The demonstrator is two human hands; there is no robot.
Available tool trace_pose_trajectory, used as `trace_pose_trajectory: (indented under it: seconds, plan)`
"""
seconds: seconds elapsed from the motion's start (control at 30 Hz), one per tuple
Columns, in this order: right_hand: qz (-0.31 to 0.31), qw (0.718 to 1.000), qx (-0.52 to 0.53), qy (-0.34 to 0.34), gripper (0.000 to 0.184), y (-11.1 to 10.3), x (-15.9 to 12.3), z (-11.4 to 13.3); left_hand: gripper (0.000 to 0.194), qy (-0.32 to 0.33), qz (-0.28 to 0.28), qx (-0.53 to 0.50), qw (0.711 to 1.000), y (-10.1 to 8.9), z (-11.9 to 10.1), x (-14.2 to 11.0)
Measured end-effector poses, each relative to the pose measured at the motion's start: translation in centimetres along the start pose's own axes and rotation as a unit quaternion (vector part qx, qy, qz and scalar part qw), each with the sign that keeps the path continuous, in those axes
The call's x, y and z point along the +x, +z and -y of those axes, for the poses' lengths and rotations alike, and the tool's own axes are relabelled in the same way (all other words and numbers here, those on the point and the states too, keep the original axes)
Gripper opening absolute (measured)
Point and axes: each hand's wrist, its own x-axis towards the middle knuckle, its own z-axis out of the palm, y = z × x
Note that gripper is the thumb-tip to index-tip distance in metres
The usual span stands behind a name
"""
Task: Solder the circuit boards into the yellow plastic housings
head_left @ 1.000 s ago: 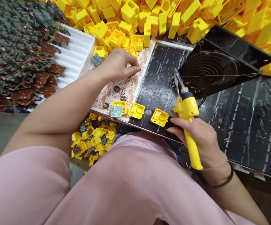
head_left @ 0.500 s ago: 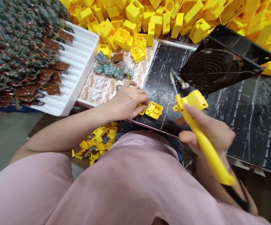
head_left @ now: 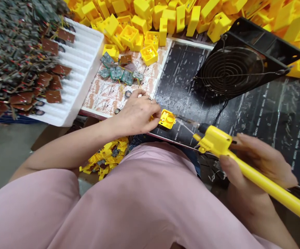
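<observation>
My right hand (head_left: 261, 162) is wrapped round the handle of a yellow soldering gun (head_left: 217, 138). Its dark tip and a thin metal tube beside it point left, close to the right side of an open yellow plastic housing (head_left: 167, 119); contact cannot be made out. This housing lies face up at the front edge of the black bench mat, with a round speaker-like grille inside. My left hand (head_left: 141, 112) rests at the housing's left, fingers curled and closed on a yellow plastic part mostly hidden under them. A small round black speaker (head_left: 128, 94) lies by its fingertips.
Green and brown circuit boards (head_left: 121, 74) lie behind my left hand. A white foam tray (head_left: 87, 62) piled with wired boards stands at the left. Yellow housings (head_left: 129, 34) heap along the back. A black fan (head_left: 230, 69) stands at the back right. A box of yellow parts (head_left: 105, 159) sits below the bench edge.
My right hand has swung the soldering gun down and turned it, so its tip now points left at the housing instead of up and away. My left hand has stayed at the housing.
</observation>
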Motion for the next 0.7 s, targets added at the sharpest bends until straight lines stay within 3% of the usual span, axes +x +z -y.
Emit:
trace_pose_trajectory:
  seconds: [0.07, 0.13, 0.23, 0.3, 0.57, 0.7]
  plan:
    - [0.048, 0.995, 0.024, -0.081, 0.049, -0.3, 0.6, 0.9, 0.026, 0.012, 0.020, 0.006, 1.000, -0.3, -0.1, 0.2]
    - [0.082, 0.987, 0.035, -0.134, 0.035, -0.2, 1.3, 1.4, 0.028, 0.018, 0.039, 0.013, 0.999, -0.5, -0.1, 0.5]
    - [0.139, 0.981, 0.005, -0.138, 0.018, 0.1, 1.9, 1.7, 0.030, 0.015, 0.055, 0.019, 0.998, -0.7, -0.2, 0.7]
    - [0.161, 0.977, -0.009, -0.137, 0.018, 0.3, 2.0, 1.8, 0.030, 0.013, 0.055, 0.021, 0.998, -0.6, -0.2, 0.8]
    - [0.172, 0.965, -0.014, -0.195, 0.027, 0.3, 3.1, 3.1, 0.033, 0.000, 0.080, 0.051, 0.996, -0.4, -0.5, 1.2]
    - [0.191, 0.969, -0.031, -0.152, 0.014, -0.6, 3.0, 3.5, 0.034, -0.007, 0.094, 0.052, 0.994, -0.5, -0.7, 1.3]
